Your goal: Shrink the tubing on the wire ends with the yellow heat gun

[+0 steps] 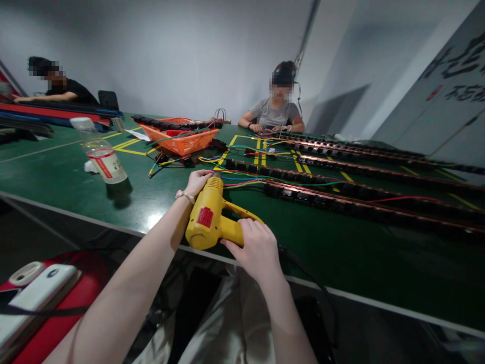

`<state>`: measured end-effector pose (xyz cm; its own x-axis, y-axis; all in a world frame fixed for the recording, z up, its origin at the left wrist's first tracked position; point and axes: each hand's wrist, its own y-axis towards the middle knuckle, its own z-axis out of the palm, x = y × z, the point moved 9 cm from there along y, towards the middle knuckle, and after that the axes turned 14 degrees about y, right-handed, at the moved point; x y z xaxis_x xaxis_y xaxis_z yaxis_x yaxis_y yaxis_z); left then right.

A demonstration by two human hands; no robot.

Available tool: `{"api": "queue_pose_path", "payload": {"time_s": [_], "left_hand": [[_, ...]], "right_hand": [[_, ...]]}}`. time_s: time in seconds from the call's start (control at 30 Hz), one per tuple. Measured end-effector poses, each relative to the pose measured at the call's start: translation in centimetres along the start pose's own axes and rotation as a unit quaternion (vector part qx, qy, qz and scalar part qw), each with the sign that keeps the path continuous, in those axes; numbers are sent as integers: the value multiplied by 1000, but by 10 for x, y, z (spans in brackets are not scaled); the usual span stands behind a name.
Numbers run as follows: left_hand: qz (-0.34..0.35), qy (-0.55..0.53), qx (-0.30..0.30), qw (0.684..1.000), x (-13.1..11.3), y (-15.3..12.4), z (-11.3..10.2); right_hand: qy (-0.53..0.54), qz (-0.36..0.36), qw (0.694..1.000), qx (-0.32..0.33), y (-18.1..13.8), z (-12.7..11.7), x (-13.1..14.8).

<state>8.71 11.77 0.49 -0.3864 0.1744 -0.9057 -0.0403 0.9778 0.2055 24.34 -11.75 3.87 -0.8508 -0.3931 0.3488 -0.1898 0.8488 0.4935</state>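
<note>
My right hand [258, 245] is wrapped around the handle of a yellow heat gun [212, 212], whose nozzle points away from me across the table. Just left of the nozzle is my left hand [199, 181], wearing a bracelet at the wrist. Its fingers look closed, but their tips are hidden behind the gun, so what they hold cannot be made out. Coloured wires [242, 183] run from a long black bar with copper strips [322, 199] toward the nozzle and my left fingers.
An orange basket [185, 145] holding dark parts stands beyond my left hand. A plastic bottle [104, 159] is to the left on the green table [159, 202]. Several wired bars lie at right. A person [275, 111] sits opposite, another [70, 93] at far left.
</note>
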Motion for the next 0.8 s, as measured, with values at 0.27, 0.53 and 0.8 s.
{"api": "queue_pose_path", "payload": {"time_s": [0.27, 0.53, 0.8], "left_hand": [[24, -3, -21, 999, -3, -2, 2], [36, 0, -27, 999, -4, -4, 3], [71, 62, -27, 995, -6, -3, 8]], "right_hand": [[2, 5, 1000, -4, -3, -16, -24], [-41, 18, 998, -45, -20, -43, -52], [-72, 42, 995, -52, -30, -57, -74]]}}
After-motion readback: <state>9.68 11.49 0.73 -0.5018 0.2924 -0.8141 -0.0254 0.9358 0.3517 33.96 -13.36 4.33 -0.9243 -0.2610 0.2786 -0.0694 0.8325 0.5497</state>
